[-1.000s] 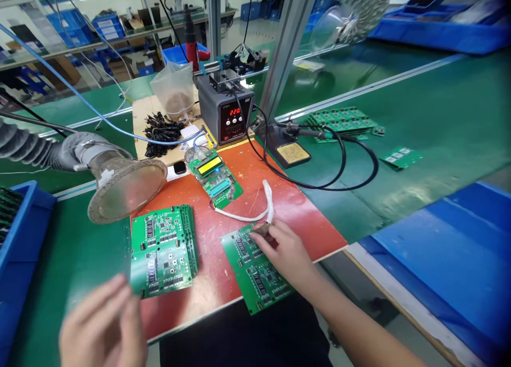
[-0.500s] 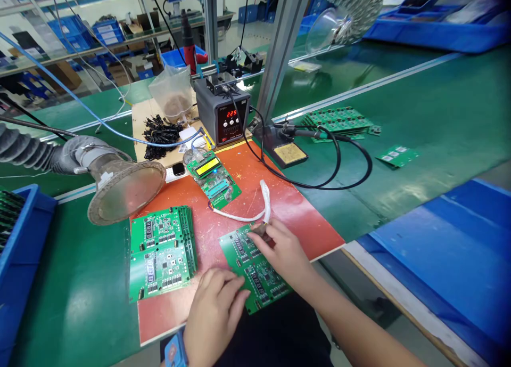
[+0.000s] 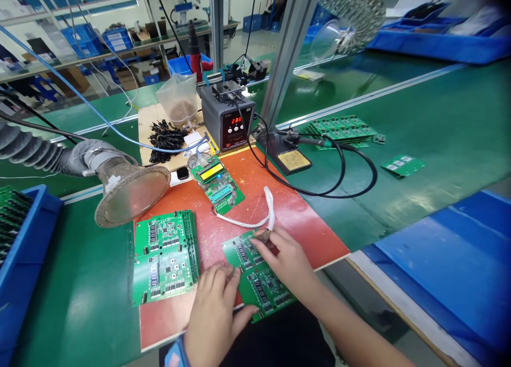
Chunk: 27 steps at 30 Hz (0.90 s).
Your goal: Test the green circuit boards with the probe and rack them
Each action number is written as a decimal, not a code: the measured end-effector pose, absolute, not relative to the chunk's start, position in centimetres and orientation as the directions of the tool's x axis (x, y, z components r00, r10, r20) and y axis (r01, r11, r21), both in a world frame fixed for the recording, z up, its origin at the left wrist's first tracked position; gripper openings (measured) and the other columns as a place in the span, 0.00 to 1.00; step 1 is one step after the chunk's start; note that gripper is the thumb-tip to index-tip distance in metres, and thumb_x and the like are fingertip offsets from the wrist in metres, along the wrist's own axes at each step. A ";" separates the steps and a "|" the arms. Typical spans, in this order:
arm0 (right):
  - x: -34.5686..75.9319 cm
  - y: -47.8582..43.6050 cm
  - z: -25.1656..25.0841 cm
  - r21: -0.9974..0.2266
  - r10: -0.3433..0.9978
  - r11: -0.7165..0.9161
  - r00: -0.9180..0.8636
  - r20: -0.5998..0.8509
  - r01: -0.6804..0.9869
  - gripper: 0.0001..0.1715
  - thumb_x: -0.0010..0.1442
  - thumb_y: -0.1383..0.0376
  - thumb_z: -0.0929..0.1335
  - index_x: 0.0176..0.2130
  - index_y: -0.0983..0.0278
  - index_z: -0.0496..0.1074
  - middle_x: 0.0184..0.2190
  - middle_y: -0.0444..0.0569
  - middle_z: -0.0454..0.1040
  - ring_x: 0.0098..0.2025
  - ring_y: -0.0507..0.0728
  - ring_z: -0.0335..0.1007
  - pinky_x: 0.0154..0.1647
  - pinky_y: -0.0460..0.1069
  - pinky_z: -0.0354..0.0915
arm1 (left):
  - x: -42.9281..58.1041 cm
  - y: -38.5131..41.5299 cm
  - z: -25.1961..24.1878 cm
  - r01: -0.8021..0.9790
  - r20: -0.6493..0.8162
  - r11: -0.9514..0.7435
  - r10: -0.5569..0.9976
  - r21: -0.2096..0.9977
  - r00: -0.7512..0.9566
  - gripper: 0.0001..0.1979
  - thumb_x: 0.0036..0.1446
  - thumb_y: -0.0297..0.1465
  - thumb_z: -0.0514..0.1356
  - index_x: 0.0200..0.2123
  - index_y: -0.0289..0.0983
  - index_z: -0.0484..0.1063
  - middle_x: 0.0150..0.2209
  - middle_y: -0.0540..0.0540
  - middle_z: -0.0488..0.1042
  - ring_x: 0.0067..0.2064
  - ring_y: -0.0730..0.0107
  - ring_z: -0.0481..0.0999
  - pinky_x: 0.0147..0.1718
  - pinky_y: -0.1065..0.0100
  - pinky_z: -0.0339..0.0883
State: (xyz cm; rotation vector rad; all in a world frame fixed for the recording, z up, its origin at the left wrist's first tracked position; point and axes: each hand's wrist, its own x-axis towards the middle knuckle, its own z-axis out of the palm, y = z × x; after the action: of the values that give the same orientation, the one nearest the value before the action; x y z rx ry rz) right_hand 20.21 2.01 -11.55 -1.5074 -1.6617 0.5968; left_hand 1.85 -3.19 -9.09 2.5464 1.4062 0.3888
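A green circuit board (image 3: pixel 275 292) with two black digit displays lies at the front edge of an orange-red mat. My left hand (image 3: pixel 217 303) steadies its left side, fingers along the edge and thumb at the lower left corner. In my right hand (image 3: pixel 285 252), thumb and fingers pinch a small brownish connector (image 3: pixel 262 236) against the board's upper part; its contact points are hidden. From this connector a white sleeved cable (image 3: pixel 269 204) loops back to a programmer board (image 3: pixel 217 183) with a lit yellow screen and a blue light.
Left of my left hand stands a stack of similar circuit boards (image 3: pixel 165 255). A fume extraction hood (image 3: pixel 133 194) overhangs the mat. Behind are a soldering station (image 3: pixel 227 119) and an iron stand (image 3: pixel 293 162) with a looping black cable. More boards (image 3: pixel 339 128) lie at right.
The thumb of my left hand has spread away from the fingers, down to the board's lower corner. My right hand keeps the connector at the same spot. The camera view has shifted slightly.
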 end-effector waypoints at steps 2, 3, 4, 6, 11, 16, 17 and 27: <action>20.2 2.0 -11.6 -0.782 0.966 0.186 0.033 0.255 0.594 0.08 0.59 0.63 0.64 0.33 0.65 0.71 0.30 0.49 0.70 0.33 0.56 0.70 0.34 0.50 0.67 | 1.8 -3.2 -9.3 0.792 0.152 -0.534 0.845 0.295 0.513 0.30 0.48 0.45 0.62 0.51 0.34 0.64 0.46 0.36 0.70 0.49 0.50 0.69 0.45 0.51 0.68; 20.2 2.0 -11.6 -0.781 0.965 0.187 0.036 0.258 0.595 0.08 0.59 0.63 0.64 0.33 0.65 0.71 0.30 0.49 0.70 0.33 0.56 0.70 0.34 0.50 0.67 | 1.8 -3.2 -9.5 0.789 0.168 -0.542 0.840 0.288 0.516 0.32 0.46 0.47 0.62 0.51 0.34 0.64 0.47 0.35 0.69 0.51 0.49 0.69 0.45 0.50 0.68; 20.2 2.0 -11.6 -0.780 0.965 0.187 0.039 0.261 0.597 0.08 0.59 0.63 0.64 0.33 0.65 0.71 0.30 0.49 0.70 0.33 0.56 0.70 0.34 0.50 0.67 | 1.8 -3.2 -9.6 0.786 0.185 -0.553 0.833 0.278 0.521 0.34 0.45 0.49 0.62 0.51 0.33 0.64 0.49 0.33 0.68 0.52 0.47 0.67 0.46 0.48 0.67; 20.2 1.9 -11.6 -0.776 0.964 0.190 0.037 0.264 0.601 0.08 0.59 0.63 0.64 0.33 0.64 0.71 0.30 0.49 0.70 0.33 0.56 0.70 0.33 0.50 0.67 | 1.8 -3.1 -9.9 0.777 0.205 -0.575 0.818 0.258 0.537 0.38 0.43 0.50 0.63 0.52 0.32 0.63 0.53 0.31 0.65 0.56 0.43 0.62 0.47 0.45 0.65; 20.1 2.1 -11.4 -0.768 0.962 0.200 0.026 0.271 0.609 0.08 0.59 0.64 0.64 0.32 0.64 0.71 0.29 0.49 0.70 0.32 0.56 0.70 0.33 0.50 0.67 | 1.7 -3.0 -10.0 0.761 0.182 -0.610 0.793 0.220 0.582 0.43 0.39 0.52 0.64 0.52 0.30 0.62 0.57 0.29 0.61 0.60 0.42 0.57 0.50 0.42 0.62; 20.1 2.1 -11.3 -0.773 0.960 0.201 0.037 0.278 0.602 0.09 0.59 0.62 0.64 0.33 0.64 0.71 0.30 0.49 0.71 0.33 0.55 0.70 0.35 0.50 0.68 | 1.7 -2.8 -9.7 0.756 0.179 -0.626 0.780 0.193 0.600 0.44 0.38 0.55 0.62 0.52 0.30 0.63 0.57 0.30 0.62 0.59 0.41 0.57 0.52 0.41 0.59; 20.2 1.9 -11.2 -0.781 0.958 0.199 0.051 0.283 0.592 0.09 0.59 0.62 0.64 0.33 0.64 0.71 0.30 0.50 0.72 0.33 0.55 0.70 0.35 0.50 0.68 | 1.7 -2.8 -9.7 0.757 0.178 -0.626 0.779 0.185 0.601 0.44 0.38 0.55 0.62 0.52 0.30 0.64 0.57 0.30 0.62 0.59 0.41 0.57 0.52 0.41 0.60; 22.5 -3.8 -10.2 -0.801 0.976 0.127 0.069 0.205 0.585 0.08 0.58 0.61 0.65 0.34 0.61 0.72 0.30 0.48 0.74 0.30 0.54 0.72 0.31 0.47 0.69 | 1.8 -2.8 -9.7 0.763 0.148 -0.607 0.794 0.220 0.589 0.41 0.39 0.50 0.64 0.52 0.30 0.63 0.57 0.31 0.61 0.59 0.43 0.57 0.53 0.41 0.58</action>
State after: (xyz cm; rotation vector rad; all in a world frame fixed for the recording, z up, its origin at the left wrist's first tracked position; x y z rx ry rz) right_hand 22.46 -3.76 -10.20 -1.5529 -1.6115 0.6228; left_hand 1.78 -2.76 -9.68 2.6797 1.3209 0.3505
